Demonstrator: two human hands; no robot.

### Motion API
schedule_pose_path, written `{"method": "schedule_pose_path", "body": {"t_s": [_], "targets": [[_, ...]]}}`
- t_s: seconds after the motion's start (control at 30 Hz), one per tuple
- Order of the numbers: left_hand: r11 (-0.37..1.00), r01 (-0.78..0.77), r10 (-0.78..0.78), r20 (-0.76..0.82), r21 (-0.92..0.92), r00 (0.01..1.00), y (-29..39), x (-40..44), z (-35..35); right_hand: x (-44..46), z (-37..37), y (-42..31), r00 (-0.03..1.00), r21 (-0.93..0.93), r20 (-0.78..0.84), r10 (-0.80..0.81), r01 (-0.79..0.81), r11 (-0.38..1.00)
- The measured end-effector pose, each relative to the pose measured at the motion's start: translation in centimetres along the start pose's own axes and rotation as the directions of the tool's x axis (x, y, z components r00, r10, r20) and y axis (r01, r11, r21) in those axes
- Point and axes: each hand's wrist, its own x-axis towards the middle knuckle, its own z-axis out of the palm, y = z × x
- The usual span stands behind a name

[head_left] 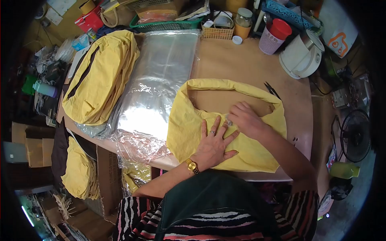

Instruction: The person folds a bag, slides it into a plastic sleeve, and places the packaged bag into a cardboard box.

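Note:
A yellow cloth shoulder bag (pixel 183 134) lies flat on the table, its wide strap looping away from me. My left hand (pixel 215 143) is spread flat on the bag's front, fingers apart, with a gold watch on the wrist. Just beside its fingertips, near the bag's upper edge, my right hand (pixel 247 120) is closed in a pinch on a small pale, greyish piece (pixel 229 120). The fingers hide most of that piece, so its kind is unclear. Black pointed snips (pixel 272 90) lie by the strap at the upper right.
Clear plastic sheets (pixel 161 60) lie left of the bag, beside a stack of yellow bags (pixel 104 76). Along the back stand a green basket (pixel 167 26), a wicker basket (pixel 218 31), a jar (pixel 243 23), a cup (pixel 273 38) and a white kettle (pixel 300 56). A fan (pixel 356 135) is at right.

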Motion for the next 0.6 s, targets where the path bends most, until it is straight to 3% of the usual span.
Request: {"method": "schedule_pose_path", "body": {"t_s": [0.27,0.47,0.53,0.57,0.6], "targets": [[0.999,0.019,-0.02,0.004,0.045,1.0,0.0,0.1,0.1,-1.4,0.0,0.3,0.999,-0.021,-0.013,0.042,-0.043,0.999],[0.995,0.006,-0.001,-0.048,0.102,0.999,0.2,0.1,-0.2,-2.3,0.0,-0.6,0.977,0.014,-0.105,0.186,-0.185,0.983],[0.998,0.043,-0.044,0.034,0.037,0.998,0.4,0.7,-2.1,-4.6,0.3,0.4,0.891,0.178,-0.211,0.403,-0.37,0.912],[0.996,0.09,-0.087,0.121,-0.021,0.989,0.1,1.2,-2.8,-5.0,0.9,0.5,0.888,0.172,-0.214,0.407,-0.376,0.91],[0.99,0.044,-0.057,-0.098,-0.131,0.994,-0.6,2.2,-3.1,-5.5,1.6,0.7,0.758,0.496,-0.246,0.604,-0.437,0.75]]}}
